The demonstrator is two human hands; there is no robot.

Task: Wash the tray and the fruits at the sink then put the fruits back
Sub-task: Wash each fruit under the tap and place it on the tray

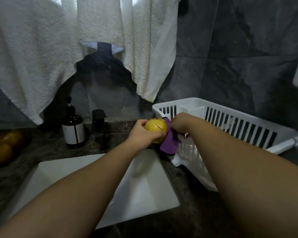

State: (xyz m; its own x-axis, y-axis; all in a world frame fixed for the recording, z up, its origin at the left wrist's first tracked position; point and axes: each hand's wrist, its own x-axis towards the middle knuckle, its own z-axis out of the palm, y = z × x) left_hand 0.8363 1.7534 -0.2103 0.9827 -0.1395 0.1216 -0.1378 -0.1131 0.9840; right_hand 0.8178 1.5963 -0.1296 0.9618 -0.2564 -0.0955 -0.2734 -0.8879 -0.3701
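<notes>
Left hand (141,133) cups a yellow apple (156,128), fingers wrapped round it, above the sink's (144,191) back-right corner. Right hand (180,123) pinches a purple cloth (169,143) against it. Apple: firm, smooth, likely slick when wet, so grip round the widest part. White dish rack (248,124) at right: contents unclear. More fruits (2,145) sit at the worktop's left edge.

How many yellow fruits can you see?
3 at least. One round yellow fruit is held in the left hand beside a purple cloth. Two dim orange-yellow fruits sit on the dark counter at far left; more may be hidden.
</notes>
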